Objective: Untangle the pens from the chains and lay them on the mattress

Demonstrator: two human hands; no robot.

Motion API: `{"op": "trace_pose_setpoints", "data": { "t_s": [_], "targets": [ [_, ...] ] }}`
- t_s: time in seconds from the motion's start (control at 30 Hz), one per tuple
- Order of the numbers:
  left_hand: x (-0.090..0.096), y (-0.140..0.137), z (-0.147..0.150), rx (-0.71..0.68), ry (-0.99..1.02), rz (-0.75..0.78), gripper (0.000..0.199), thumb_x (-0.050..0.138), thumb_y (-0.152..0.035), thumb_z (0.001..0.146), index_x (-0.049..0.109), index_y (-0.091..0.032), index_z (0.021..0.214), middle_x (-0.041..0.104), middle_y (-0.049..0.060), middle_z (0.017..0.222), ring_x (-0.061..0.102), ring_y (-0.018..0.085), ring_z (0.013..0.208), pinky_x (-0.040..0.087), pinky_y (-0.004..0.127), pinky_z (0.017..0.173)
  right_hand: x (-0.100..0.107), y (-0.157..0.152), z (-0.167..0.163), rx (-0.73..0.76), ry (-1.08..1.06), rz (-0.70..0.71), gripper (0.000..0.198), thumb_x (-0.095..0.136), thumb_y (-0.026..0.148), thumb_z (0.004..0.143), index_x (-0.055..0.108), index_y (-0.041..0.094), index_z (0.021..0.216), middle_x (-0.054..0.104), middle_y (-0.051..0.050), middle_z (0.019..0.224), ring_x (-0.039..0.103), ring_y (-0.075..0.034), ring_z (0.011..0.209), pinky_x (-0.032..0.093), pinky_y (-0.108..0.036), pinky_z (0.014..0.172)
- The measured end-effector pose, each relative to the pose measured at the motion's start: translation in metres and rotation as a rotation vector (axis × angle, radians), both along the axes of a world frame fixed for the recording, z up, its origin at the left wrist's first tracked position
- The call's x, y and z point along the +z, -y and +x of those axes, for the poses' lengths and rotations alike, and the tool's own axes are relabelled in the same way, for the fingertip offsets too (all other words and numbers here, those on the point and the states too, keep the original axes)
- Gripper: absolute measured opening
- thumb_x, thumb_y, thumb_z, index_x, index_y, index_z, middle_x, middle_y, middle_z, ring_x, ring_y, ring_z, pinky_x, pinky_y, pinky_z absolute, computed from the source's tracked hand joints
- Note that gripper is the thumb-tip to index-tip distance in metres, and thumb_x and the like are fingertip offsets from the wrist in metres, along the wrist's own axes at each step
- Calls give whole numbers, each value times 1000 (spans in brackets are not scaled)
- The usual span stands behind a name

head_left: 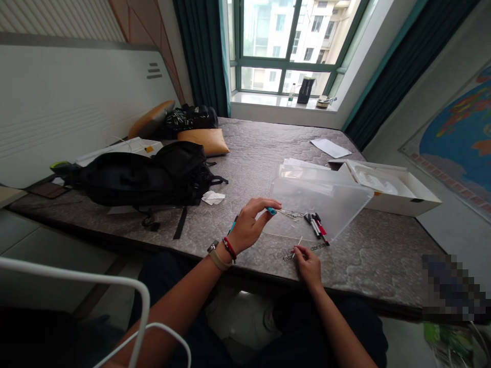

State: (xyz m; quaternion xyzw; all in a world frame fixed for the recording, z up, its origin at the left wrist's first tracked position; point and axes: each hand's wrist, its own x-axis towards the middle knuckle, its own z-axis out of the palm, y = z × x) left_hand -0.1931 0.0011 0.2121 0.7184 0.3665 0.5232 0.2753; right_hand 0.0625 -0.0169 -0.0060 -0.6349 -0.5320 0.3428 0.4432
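Observation:
My left hand (248, 225) is raised over the mattress, its fingers closed on a blue pen-like thing (271, 210); part of it is hidden by the hand. Low at the mattress's front edge, my right hand (310, 267) pinches a thin white stick (300, 240), too small to name surely. Between and beyond the hands lies a clear plastic folder (345, 204). On it are several thin white sticks (289, 213) in a loose bunch. Beside them rest several pens (316, 225), black, white and red, close together.
A black backpack (141, 174) lies on the left, with crumpled paper (213, 198) beside it. An open white box (406, 191) stands at the right, and a paper sheet (330, 147) lies behind. A white cable (141, 291) crosses at lower left.

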Motion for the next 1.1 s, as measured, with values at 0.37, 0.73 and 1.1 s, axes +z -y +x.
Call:
{"op": "trace_pose_setpoints", "data": {
  "t_s": [0.37, 0.73, 1.1],
  "targets": [
    [-191, -2, 29, 152, -97, -306, 21, 49, -32, 95, 67, -21, 99, 70, 4, 98, 61, 19, 97, 47, 33, 88, 80, 23, -32, -37, -63, 86, 37, 60, 49, 85, 73, 15, 92, 74, -13, 98, 68, -25, 93, 53, -34, 81],
    [-205, 3, 25, 158, -137, -205, 24, 44, -33, 98, 65, -23, 107, 69, 4, 102, 60, 19, 98, 44, 34, 91, 115, 18, -90, 69, 183, 274, 26, 53, 39, 93, 67, 18, 95, 71, -7, 92, 61, -14, 64, 48, -25, 63],
    [-206, 4, 26, 149, -139, -199, 23, 46, -31, 97, 65, -23, 107, 69, 5, 103, 60, 20, 98, 45, 35, 90, 111, 18, -86, 66, 285, 308, 25, 52, 37, 94, 67, 18, 95, 70, -5, 89, 55, -12, 59, 43, -25, 61]
  ]
}}
